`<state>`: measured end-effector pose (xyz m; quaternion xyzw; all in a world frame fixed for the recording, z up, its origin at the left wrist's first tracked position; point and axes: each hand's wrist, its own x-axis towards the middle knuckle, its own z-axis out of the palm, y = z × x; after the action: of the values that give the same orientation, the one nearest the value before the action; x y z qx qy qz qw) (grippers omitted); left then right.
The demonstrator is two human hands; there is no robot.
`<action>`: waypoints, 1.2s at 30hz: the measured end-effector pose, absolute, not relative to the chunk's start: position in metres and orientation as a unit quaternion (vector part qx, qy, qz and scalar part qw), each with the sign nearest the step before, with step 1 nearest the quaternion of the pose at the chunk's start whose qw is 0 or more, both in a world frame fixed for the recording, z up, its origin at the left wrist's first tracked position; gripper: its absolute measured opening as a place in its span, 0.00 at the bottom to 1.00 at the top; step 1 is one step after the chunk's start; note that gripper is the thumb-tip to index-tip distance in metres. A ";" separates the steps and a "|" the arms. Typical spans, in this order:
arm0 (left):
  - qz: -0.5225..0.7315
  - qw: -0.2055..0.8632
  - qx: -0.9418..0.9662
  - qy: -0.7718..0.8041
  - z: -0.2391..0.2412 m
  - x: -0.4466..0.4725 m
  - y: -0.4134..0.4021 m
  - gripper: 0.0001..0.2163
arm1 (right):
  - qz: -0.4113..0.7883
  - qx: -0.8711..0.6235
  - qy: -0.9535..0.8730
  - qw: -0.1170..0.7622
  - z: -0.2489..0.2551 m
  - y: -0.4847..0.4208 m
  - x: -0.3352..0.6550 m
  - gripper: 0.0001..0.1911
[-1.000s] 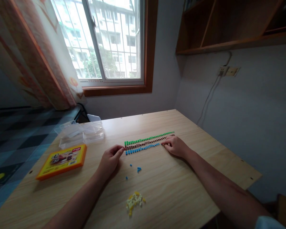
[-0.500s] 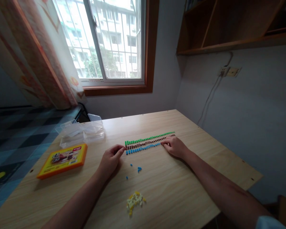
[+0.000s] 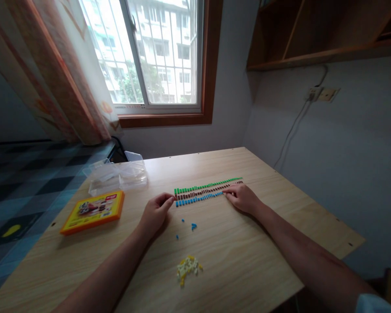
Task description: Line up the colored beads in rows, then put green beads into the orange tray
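Note:
Three rows of tiny blocks stand on the wooden table: a green row (image 3: pixel 200 187) at the back, a brown row (image 3: pixel 202 191) in the middle and a blue row (image 3: pixel 198 199) in front. My right hand (image 3: pixel 244 198) is closed in a pinch at the right end of the blue row, its fingertips on a small blue block there. My left hand (image 3: pixel 157 211) is closed, thumb against forefinger, at the left ends of the rows; whatever it may hold is hidden. Several loose blue blocks (image 3: pixel 193 226) lie nearer me.
A pile of cream and yellow blocks (image 3: pixel 189 266) lies at the front of the table (image 3: pixel 247 269). On the left are a yellow-and-orange box (image 3: pixel 93 211) and clear plastic trays (image 3: pixel 117 176). A window (image 3: pixel 166 56) is behind, and a shelf (image 3: pixel 280 65) hangs at the right.
The view has shifted slightly, so everything sits a little higher and further right. Both hands keep nearly the same places beside the rows, with no clear change in grip.

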<state>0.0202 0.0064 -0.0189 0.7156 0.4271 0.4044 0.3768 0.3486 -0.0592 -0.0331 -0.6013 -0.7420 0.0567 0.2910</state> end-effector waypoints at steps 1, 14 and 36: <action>0.404 0.378 0.716 0.426 -0.019 0.020 0.007 0.14 | 0.059 -0.596 -0.742 0.299 -0.032 -0.062 0.343 0.13; 0.404 0.374 0.721 0.422 -0.020 0.024 0.005 0.15 | 0.054 -0.399 -0.877 0.262 -0.034 -0.099 0.255 0.21; 0.402 0.368 0.725 0.421 -0.019 0.020 0.007 0.14 | 0.105 -0.479 -0.833 0.256 -0.025 -0.081 0.332 0.09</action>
<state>0.0199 0.0068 -0.0193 0.7252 0.4209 0.4019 0.3679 0.3322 -0.0812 -0.0254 -0.4793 -0.8330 0.1047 0.2558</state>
